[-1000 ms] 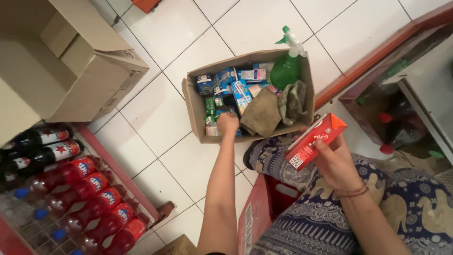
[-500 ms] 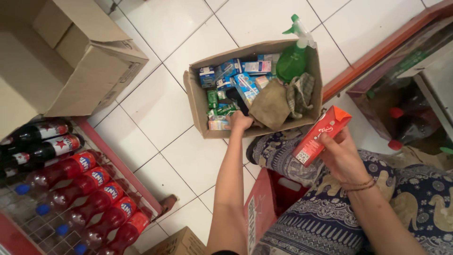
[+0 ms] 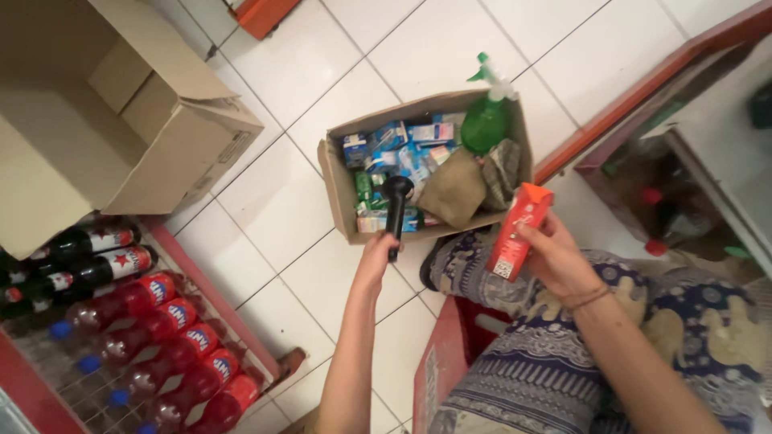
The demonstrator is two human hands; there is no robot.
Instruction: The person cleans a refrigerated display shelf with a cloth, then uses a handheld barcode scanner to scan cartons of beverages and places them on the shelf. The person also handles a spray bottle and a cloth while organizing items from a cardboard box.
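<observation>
Lifted clear of the cardboard box (image 3: 344, 210), the left hand (image 3: 378, 255) now grips a black handheld device (image 3: 396, 205), its type unclear; the right hand (image 3: 555, 255) clasps an orange-red carton (image 3: 519, 231).

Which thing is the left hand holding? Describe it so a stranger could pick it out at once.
Start at the open cardboard box on the white tiled floor, packed with small blue cartons. Over its near edge the left hand grips a black handheld tool, a slim handle with a rounded head. It is the only black thing there, unlike the green spray bottle.
</observation>
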